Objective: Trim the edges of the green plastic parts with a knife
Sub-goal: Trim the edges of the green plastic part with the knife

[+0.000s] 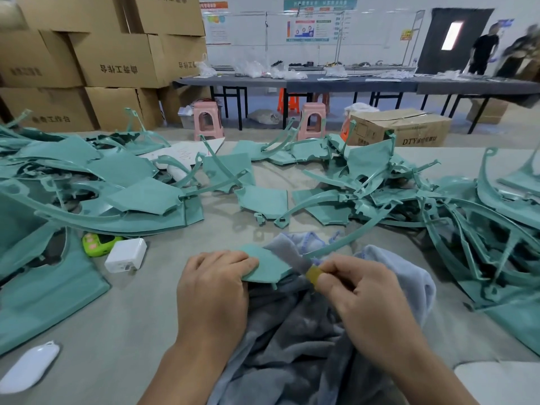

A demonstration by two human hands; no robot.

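- The left hand (214,283) lies on a green plastic part (267,266) with its fingers curled over the near edge, and it holds this part down on a grey cloth (295,340) in front of the person.
- The right hand (366,299) grips a knife (304,266) with a yellow handle; the fingers are closed around the handle.
- The blade is blurred, and it lies against the right edge of the held part.
- A thin curved arm of the same part goes up and to the right from the hands.
- More green parts are in a left pile (87,185) and a right pile (438,197) on the table (140,317).
- A white charger (126,255) and a small green gadget (98,243) are near the left pile.
- A white oval object (29,366) is at the near left edge.
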